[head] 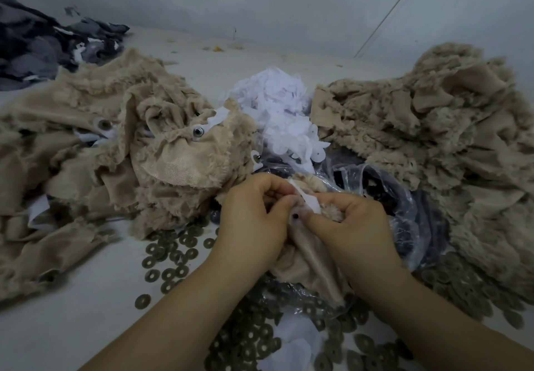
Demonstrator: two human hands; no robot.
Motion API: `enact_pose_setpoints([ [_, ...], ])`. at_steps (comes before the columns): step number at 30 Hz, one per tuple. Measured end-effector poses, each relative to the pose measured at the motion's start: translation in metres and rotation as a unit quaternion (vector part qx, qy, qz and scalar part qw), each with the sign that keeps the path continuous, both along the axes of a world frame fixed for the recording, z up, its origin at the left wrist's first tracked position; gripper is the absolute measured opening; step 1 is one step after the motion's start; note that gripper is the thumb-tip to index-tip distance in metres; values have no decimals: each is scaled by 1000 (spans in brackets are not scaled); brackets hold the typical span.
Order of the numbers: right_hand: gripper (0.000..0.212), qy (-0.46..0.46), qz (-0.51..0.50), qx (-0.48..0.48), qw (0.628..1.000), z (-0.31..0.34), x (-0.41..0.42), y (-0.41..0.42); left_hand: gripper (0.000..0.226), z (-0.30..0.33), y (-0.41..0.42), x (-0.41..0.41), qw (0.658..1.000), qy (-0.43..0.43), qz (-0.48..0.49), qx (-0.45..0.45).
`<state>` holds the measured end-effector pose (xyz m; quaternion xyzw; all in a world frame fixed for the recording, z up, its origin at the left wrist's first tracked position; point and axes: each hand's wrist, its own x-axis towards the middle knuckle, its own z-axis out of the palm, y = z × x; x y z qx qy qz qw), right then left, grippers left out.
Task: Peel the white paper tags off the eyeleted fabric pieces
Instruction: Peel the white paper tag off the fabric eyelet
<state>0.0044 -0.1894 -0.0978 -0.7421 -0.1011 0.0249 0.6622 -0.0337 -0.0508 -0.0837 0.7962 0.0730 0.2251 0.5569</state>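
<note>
While I watched from afar, both hands met at centre over a small tan plush piece. My left hand curled around its fuzzy edge; my right hand pinched a narrow white paper tag beside a dark round eyelet. Flat ring-shaped washers lay scattered below.

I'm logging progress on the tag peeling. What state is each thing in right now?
Left hand: grips the held piece.
Right hand: pinches the tag.
Tag: partly lifted, still on the held piece.
Held piece: bunched between both hands.
Left pile: heaped, some tags still on.
Right pile: heaped, no tags showing.
Peeled tags: loose heap.
Plastic bag: open, crumpled.
Washers: scattered loose.
</note>
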Motion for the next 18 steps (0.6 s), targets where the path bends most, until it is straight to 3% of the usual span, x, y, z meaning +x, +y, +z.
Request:
enact_pose_setpoints([
  [7,14,8,2,2,1000,2,0,1,23,4,-5,-4,998,-10,18,66],
  [12,14,9,7,9,1000,1,-1,1,22,3,-5,-1,999,44,-12,16],
  [15,15,12,8,13,1000,1,-1,1,17,1,-4,-5,983,-18,19,181],
  [18,16,38,11,32,999,2,1,-1,20,0,-3,-10,927,-125,45,350],
])
